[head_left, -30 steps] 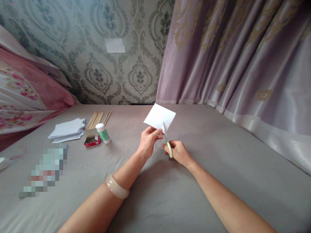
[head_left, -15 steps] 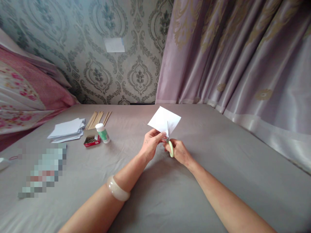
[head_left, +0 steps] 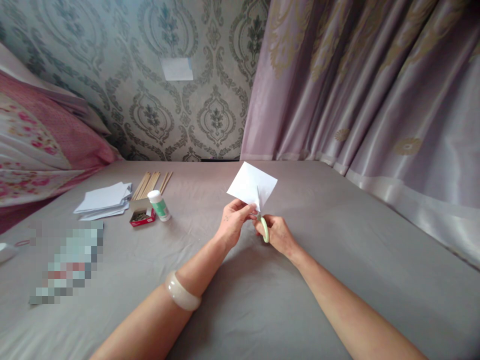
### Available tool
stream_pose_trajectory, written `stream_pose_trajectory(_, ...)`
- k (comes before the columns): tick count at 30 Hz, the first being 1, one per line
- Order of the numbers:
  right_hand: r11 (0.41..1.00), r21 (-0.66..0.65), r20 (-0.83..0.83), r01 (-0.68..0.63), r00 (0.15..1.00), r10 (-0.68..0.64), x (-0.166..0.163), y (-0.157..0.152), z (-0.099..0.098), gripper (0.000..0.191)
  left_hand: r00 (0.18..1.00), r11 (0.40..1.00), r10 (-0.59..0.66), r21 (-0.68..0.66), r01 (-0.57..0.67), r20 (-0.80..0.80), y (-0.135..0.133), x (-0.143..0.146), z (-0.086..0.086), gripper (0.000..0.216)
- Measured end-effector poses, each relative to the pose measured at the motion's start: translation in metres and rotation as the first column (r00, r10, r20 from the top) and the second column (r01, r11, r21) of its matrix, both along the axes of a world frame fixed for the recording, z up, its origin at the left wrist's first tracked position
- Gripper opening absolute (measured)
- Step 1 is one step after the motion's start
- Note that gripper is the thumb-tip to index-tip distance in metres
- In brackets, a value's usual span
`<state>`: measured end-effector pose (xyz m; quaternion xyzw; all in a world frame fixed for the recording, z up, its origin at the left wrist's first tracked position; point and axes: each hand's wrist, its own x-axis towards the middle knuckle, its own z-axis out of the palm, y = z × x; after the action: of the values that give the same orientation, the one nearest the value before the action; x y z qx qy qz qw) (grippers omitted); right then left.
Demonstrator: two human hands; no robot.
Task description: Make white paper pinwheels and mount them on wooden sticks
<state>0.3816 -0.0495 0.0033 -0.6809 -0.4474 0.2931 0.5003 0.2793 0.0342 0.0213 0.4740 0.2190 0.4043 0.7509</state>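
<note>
A square-looking sheet of white paper (head_left: 247, 182) is held up corner-first above the grey cloth. My left hand (head_left: 235, 220) pinches its near edge between thumb and fingers, and a pale bangle (head_left: 182, 295) circles that forearm. My right hand (head_left: 277, 234) grips the light green handle of a pair of scissors (head_left: 265, 230). One blade lies over the paper's near corner, pointing away from me; the other blade is hidden behind the sheet. The fingertips of both hands are close together at the scissors' pivot.
On the grey cloth (head_left: 337, 300) to the left are a stack of white papers (head_left: 103, 199), several wooden sticks (head_left: 148, 185), a small red box (head_left: 142, 217) of little metal pieces and a white-and-green bottle (head_left: 159, 206). A blurred-out flat item (head_left: 71, 262) lies nearer. Curtains (head_left: 360, 90) hang at right.
The paper has tilted slightly and its far corner has shifted a little to the left. Both hands keep their grips almost in place.
</note>
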Motion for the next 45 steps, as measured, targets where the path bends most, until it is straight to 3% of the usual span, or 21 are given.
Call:
stream_pose_trajectory(39,1.0,0.008,0.001,0.024,1.0,-0.024,0.0012,0.003,-0.0023,0.02,0.999,1.0,-0.002,-0.027,0.003,0.033,-0.0011,0.0,0.0025,0.019)
stream_pose_trajectory(45,0.994,-0.032,-0.004,-0.106,0.994,0.106,-0.0017,0.0007,0.0025,0.017,0.999,1.0,0.015,-0.008,-0.015,0.037,0.0007,-0.0007,0.0011,0.018)
